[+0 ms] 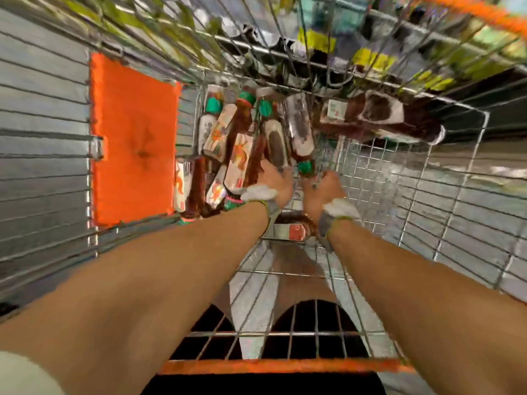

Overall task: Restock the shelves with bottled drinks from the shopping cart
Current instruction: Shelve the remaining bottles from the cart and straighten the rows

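Head view, straight down into a wire shopping cart, orange handle bar nearest the body. Flat against its left wall, a large orange panel. Beyond the far rim, blurred shelves with yellow price tags, nothing on them legible.

Heaped in the far left corner of the basket, the bottled drinks: dark brown liquid, green caps, white labels with an orange figure and a barcode-like patch of stripes. Brand and lettering too smeared to read. Along the far wall to the right, more dark bottles lying flat, labels white and brown.

Both bare forearms stretched in, white-and-grey bands at the wrists. Left hand at the near edge of the heap, fingers hidden among the bottles; grip impossible to tell. Right hand just beside it, knuckles up, fingers curled downward next to the green cap of one bottle; any hold on it not discernible. Under both wrists, a lone bottle with a red label on the cart floor.
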A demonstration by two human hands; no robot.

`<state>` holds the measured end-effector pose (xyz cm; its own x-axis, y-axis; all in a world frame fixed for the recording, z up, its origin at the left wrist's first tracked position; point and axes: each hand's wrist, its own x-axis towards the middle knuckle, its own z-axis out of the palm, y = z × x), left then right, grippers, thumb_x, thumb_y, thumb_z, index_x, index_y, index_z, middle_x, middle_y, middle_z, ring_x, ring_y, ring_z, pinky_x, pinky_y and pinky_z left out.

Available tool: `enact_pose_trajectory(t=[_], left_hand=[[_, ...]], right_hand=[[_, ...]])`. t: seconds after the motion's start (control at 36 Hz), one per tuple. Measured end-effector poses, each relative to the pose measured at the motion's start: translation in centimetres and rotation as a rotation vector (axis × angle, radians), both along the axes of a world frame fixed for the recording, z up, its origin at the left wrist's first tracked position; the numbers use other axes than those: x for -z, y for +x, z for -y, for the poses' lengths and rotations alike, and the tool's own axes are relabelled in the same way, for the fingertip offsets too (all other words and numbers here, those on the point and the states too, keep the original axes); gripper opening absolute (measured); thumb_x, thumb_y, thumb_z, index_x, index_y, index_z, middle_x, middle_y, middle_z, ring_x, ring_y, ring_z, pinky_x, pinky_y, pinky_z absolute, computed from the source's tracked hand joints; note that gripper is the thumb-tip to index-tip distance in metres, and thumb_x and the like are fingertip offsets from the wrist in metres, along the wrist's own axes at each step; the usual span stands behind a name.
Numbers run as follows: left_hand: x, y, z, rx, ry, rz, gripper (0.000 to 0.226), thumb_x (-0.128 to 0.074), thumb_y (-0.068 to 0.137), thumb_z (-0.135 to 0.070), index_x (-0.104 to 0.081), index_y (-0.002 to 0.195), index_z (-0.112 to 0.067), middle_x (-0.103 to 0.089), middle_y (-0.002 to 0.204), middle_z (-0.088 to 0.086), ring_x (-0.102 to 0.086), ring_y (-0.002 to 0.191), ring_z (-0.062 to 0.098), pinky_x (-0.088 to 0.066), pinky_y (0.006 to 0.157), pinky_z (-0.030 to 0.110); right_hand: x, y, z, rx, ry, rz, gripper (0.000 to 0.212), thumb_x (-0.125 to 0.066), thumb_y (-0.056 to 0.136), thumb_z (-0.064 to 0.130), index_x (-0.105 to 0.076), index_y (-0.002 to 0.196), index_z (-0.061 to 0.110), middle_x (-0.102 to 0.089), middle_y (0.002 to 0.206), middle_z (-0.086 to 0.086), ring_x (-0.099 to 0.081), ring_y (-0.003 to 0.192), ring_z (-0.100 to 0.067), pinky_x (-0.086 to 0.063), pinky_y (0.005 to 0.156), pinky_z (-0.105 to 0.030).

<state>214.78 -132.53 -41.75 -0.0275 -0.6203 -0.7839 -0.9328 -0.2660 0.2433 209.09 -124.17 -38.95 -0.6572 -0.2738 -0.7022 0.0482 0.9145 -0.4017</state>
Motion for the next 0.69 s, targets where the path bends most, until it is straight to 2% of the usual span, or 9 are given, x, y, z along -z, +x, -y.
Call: enact_pose_trajectory(t=[0.06, 0.11, 0.22, 0.33, 0.42, 0.47, 0.53, 0.61, 0.69], left_hand=[[0.3, 0.0, -0.4, -0.027, -0.041, -0.032, 0.082, -0.056, 0.093, -0.048, -0.018, 0.155, -0.01, -0.047, 0.143, 0.026, -0.047, 0.129, 0.045, -0.037, 0.107, 0.054], [0.9, 0.0, -0.9, -0.016, -0.035, -0.033, 0.09, -0.054, 0.093, -0.054, -0.005, 0.159, -0.017, -0.038, 0.152, 0.023, -0.041, 0.136, 0.042, -0.031, 0.113, 0.054], [1.2, 0.2, -0.7, -0.044, -0.032, -0.077, 0.097, -0.056, 0.09, -0.061, -0.002, 0.159, -0.021, -0.033, 0.157, 0.02, -0.037, 0.14, 0.039, -0.028, 0.115, 0.048], [1.2, 0.8, -0.8, -0.024, 0.039, -0.082, 0.093, -0.049, 0.087, -0.071, -0.019, 0.155, -0.015, -0.054, 0.14, 0.02, -0.055, 0.124, 0.04, -0.042, 0.105, 0.045], [1.6, 0.5, -0.3, -0.046, 0.144, 0.014, 0.127, -0.024, 0.065, -0.099, -0.027, 0.155, -0.01, -0.048, 0.148, 0.019, -0.045, 0.135, 0.042, -0.03, 0.115, 0.05], [1.3, -0.2, 0.3, -0.068, 0.205, 0.008, 0.109, -0.031, 0.084, -0.085, -0.028, 0.154, -0.001, -0.041, 0.152, 0.022, -0.038, 0.14, 0.041, -0.025, 0.118, 0.045], [1.7, -0.2, 0.6, -0.09, 0.207, -0.041, 0.088, -0.043, 0.096, -0.066, -0.031, 0.151, 0.003, -0.041, 0.152, 0.023, -0.039, 0.14, 0.04, -0.029, 0.116, 0.044], [2.3, 0.2, 0.1, -0.077, 0.147, -0.069, 0.092, -0.051, 0.087, -0.071, -0.035, 0.149, -0.004, -0.049, 0.144, 0.023, -0.049, 0.13, 0.041, -0.039, 0.11, 0.052], [2.8, 0.3, -0.4, -0.104, 0.157, -0.065, 0.113, -0.056, 0.077, -0.079, -0.014, 0.158, -0.012, -0.038, 0.154, 0.018, -0.041, 0.138, 0.039, -0.036, 0.113, 0.053]], right_hand=[[0.9, -0.4, 0.3, 0.029, -0.018, -0.014, 0.039, -0.061, 0.096, 0.026, -0.052, 0.127, 0.004, -0.064, 0.115, -0.014, -0.062, 0.103, -0.027, -0.041, 0.077, -0.026], [2.2, -0.6, 0.5, 0.03, -0.03, 0.008, 0.051, -0.061, 0.097, 0.025, -0.041, 0.139, 0.005, -0.062, 0.122, -0.014, -0.061, 0.109, -0.029, -0.043, 0.083, -0.029], [3.0, -1.2, 1.0, 0.028, -0.042, 0.05, 0.077, -0.065, 0.095, 0.027, -0.021, 0.154, 0.005, -0.056, 0.139, -0.018, -0.054, 0.127, -0.034, -0.043, 0.103, -0.037], [3.3, -2.2, 0.7, -0.045, 0.021, -0.01, 0.066, -0.062, 0.091, 0.025, -0.035, 0.148, 0.006, -0.054, 0.137, -0.019, -0.053, 0.125, -0.038, -0.045, 0.104, -0.042], [2.8, -3.1, 0.1, -0.076, 0.062, 0.026, 0.058, -0.066, 0.086, 0.032, -0.045, 0.136, 0.011, -0.06, 0.126, -0.016, -0.059, 0.113, -0.036, -0.05, 0.095, -0.041], [2.8, -3.3, -0.4, -0.102, 0.058, 0.088, 0.056, -0.069, 0.082, 0.043, -0.051, 0.126, 0.015, -0.065, 0.117, -0.012, -0.063, 0.106, -0.034, -0.053, 0.09, -0.042], [3.0, -3.1, -0.6, -0.152, 0.077, 0.105, 0.058, -0.067, 0.079, 0.056, -0.058, 0.121, 0.017, -0.069, 0.113, -0.01, -0.065, 0.102, -0.032, -0.054, 0.086, -0.04], [3.8, -3.1, -0.3, -0.158, 0.107, 0.096, 0.06, -0.061, 0.076, 0.063, -0.064, 0.115, 0.018, -0.07, 0.103, -0.008, -0.067, 0.091, -0.03, -0.047, 0.07, -0.031], [4.6, -3.0, 0.2, -0.109, 0.113, 0.08, 0.049, -0.069, 0.085, 0.046, -0.061, 0.12, 0.013, -0.068, 0.11, -0.012, -0.065, 0.094, -0.032, -0.04, 0.069, -0.029]])
